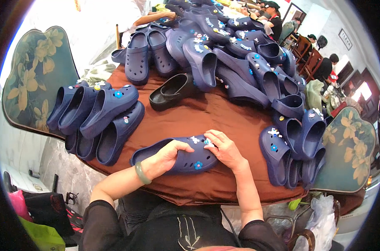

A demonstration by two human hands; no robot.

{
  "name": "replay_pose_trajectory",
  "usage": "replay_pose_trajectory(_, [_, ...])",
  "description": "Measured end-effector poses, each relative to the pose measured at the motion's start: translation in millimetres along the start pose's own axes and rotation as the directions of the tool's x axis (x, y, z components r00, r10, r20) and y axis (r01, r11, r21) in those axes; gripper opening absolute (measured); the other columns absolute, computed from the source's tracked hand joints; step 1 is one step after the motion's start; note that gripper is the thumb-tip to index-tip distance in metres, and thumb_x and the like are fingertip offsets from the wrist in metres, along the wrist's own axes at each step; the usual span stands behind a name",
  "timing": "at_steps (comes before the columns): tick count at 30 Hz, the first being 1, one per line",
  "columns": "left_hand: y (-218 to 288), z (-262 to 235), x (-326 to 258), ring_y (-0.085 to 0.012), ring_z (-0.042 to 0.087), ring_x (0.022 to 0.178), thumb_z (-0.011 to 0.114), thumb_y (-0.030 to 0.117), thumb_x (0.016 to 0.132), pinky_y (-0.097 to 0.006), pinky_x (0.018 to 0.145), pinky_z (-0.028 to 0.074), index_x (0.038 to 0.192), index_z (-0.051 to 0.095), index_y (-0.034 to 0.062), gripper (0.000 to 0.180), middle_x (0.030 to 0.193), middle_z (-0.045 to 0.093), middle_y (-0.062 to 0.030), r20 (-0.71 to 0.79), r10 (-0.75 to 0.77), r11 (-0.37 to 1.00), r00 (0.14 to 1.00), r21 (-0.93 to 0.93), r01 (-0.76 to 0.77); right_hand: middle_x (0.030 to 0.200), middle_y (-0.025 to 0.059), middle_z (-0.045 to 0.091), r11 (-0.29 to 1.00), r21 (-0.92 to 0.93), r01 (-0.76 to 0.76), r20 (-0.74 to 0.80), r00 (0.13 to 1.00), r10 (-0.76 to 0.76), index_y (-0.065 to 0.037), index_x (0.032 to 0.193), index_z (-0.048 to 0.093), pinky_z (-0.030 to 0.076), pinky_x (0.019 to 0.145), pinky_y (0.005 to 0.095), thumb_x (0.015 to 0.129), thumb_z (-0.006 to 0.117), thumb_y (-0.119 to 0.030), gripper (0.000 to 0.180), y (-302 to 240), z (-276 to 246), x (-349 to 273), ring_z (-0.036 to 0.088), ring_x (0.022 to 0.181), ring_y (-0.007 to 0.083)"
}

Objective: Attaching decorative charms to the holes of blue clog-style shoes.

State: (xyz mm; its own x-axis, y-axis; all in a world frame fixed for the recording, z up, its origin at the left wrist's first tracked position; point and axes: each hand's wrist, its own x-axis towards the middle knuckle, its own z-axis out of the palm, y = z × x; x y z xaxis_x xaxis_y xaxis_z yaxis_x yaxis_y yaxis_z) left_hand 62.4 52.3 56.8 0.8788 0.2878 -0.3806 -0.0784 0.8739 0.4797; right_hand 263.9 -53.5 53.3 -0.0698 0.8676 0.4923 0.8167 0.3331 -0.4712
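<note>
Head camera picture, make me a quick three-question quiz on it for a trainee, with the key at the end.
1. On which side is the green bangle worn, left or right?
2. True or false: the left hand holds the black clog.
3. Fill in: the right hand is at the ____ end of the held blue clog.

Key: 1. Left. 2. False; the black clog lies on the brown cloth. 3. Toe.

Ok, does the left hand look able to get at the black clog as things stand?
Probably yes: the left hand would have to leave the blue clog it holds, but beyond that only brown cloth shows before the black clog.
</note>
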Motion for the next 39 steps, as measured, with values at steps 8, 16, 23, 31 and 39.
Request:
replay_pose_trajectory(8, [-1.1, -7.4, 0.3, -0.0267, 0.065, 0.093, 0.056, -0.003, 0.075, -0.04, 0.086, 0.054, 0.114, 0.055, -0.0041, 0.039, 0.105, 0.064, -0.0165, 0.062, -0.056, 0.994, 0.997, -0.09, 0.062, 0.105, 0.0156, 0.061, 0.94, -0.276, 0.201, 0.192, 0.97, -0.151, 0.0, 0.106, 0.059, 0.052, 0.082, 0.0369, 0.08, 0.07, -0.015, 0.032, 7.2, 2.4, 12.8, 0.06, 0.095, 0.0299])
replay_pose_trajectory(16, [-1.4, -12.3, 8.2, -0.0261, 0.065, 0.091, 0.057, -0.004, 0.075, -0.039, 0.085, 0.054, 0.113, 0.055, -0.0044, 0.038, 0.103, 0.064, -0.0163, 0.022, -0.018, 0.999, 1.0, -0.03, 0.019, 0.11, 0.0139, 0.06, 0.994, -0.055, 0.097, 0.2, 0.976, -0.085, -0.002, 0.111, 0.059, 0.05, 0.084, 0.0361, 0.079, 0.071, -0.013, 0.036, 6.0, -7.7, 19.1, 0.058, 0.1, 0.0287])
replay_pose_trajectory(23, [-9.0, -9.4, 1.0, -0.0239, 0.066, 0.091, 0.058, -0.003, 0.076, -0.037, 0.084, 0.054, 0.109, 0.058, -0.0055, 0.034, 0.102, 0.065, -0.0142, -0.033, 0.07, 0.996, 0.997, 0.06, -0.068, 0.109, 0.0114, 0.062, 0.986, 0.138, -0.097, 0.179, 0.981, 0.072, -0.003, 0.108, 0.062, 0.049, 0.084, 0.0355, 0.081, 0.069, -0.009, 0.028, 7.4, -1.4, 13.1, 0.058, 0.102, 0.0267])
replay_pose_trajectory(31, [-21.8, 5.2, -24.0, -0.0223, 0.066, 0.09, 0.061, 0.003, 0.08, -0.035, 0.084, 0.053, 0.106, 0.063, -0.0051, 0.027, 0.102, 0.067, -0.0134, -0.091, 0.144, 0.985, 0.985, 0.108, -0.134, 0.088, 0.0119, 0.065, 0.862, 0.354, -0.362, -0.046, 0.914, 0.403, 0.0, 0.091, 0.062, 0.05, 0.079, 0.0315, 0.098, 0.049, -0.016, 0.022, 14.7, 22.8, -2.8, 0.064, 0.084, 0.0212])
replay_pose_trajectory(39, [-16.0, 9.5, -20.0, -0.0178, 0.067, 0.091, 0.061, 0.019, 0.09, -0.031, 0.083, 0.053, 0.109, 0.063, -0.0037, 0.03, 0.103, 0.068, -0.011, -0.149, 0.184, 0.981, 0.972, 0.094, -0.171, 0.11, 0.013, 0.064, 0.899, 0.125, -0.421, 0.055, 0.907, 0.417, -0.001, 0.107, 0.063, 0.045, 0.094, 0.0327, 0.085, 0.059, -0.002, 0.023, 44.2, -7.8, -15.1, 0.06, 0.107, 0.0253])
